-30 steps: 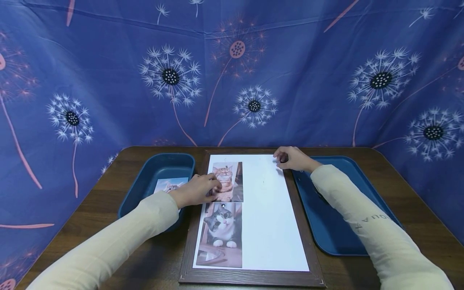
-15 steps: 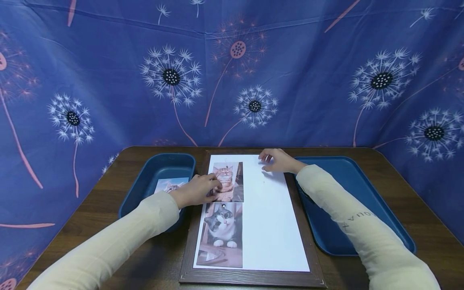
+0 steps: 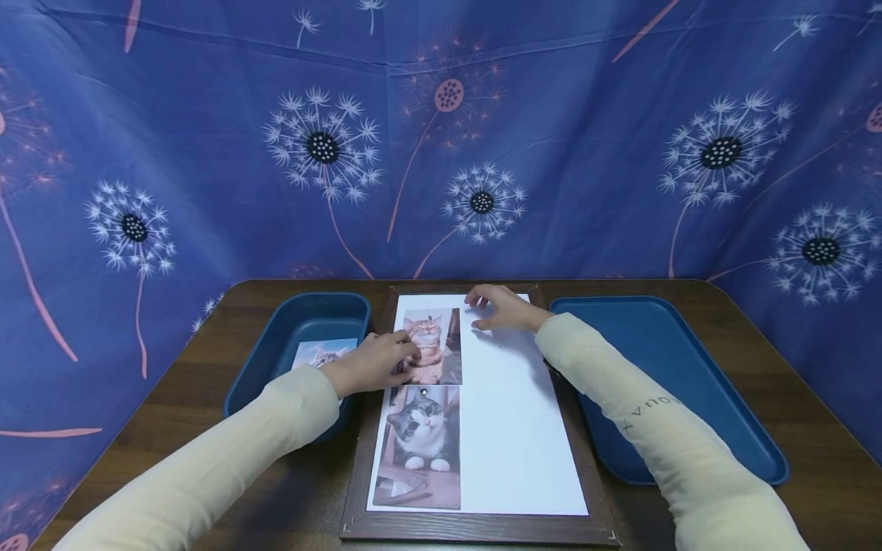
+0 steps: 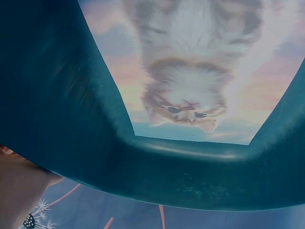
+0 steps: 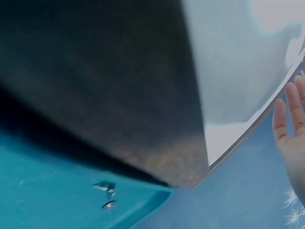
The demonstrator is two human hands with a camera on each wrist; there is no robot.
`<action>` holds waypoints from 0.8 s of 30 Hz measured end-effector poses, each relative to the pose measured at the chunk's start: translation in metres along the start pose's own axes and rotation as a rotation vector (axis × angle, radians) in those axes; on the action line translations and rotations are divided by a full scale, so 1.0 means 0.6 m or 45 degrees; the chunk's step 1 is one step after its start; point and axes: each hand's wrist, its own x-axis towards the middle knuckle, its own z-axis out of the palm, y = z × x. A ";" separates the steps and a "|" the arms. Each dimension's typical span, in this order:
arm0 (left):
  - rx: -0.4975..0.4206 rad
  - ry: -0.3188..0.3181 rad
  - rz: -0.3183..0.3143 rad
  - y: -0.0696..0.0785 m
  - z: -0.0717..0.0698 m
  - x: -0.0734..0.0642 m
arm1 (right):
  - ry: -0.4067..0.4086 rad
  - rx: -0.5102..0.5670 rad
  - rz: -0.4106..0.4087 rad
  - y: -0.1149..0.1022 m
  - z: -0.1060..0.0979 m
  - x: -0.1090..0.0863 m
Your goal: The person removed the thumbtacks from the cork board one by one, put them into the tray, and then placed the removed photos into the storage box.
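My left hand (image 3: 375, 360) rests on the left side of a photo of an orange cat (image 3: 429, 329), its fingers bent loosely over it. That photo lies on a white board (image 3: 517, 428) in a brown frame. Below it lies a grey-and-white cat photo (image 3: 422, 459), with a small round silver piece (image 3: 423, 391) at its top edge. My right hand (image 3: 506, 308) hovers over the upper part of the board, close to the orange cat photo's upper right corner. Its thumb and fingers stand apart with nothing visible between them. The right wrist view shows its fingers (image 5: 294, 112) extended.
A deep blue bin (image 3: 276, 329) at left contains a kitten photo (image 4: 190, 71). At right stands a shallow blue tray (image 3: 689, 398); small metal pieces (image 5: 108, 195) show in it in the right wrist view. A patterned blue cloth (image 3: 586, 153) hangs behind the wooden table (image 3: 779, 383).
My right hand has moved left from the board's upper right edge toward the orange cat photo. The left hand and both photos on the board have stayed in place.
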 end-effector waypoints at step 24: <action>-0.016 -0.027 -0.023 -0.002 0.000 0.002 | -0.038 -0.097 -0.035 -0.024 0.030 0.034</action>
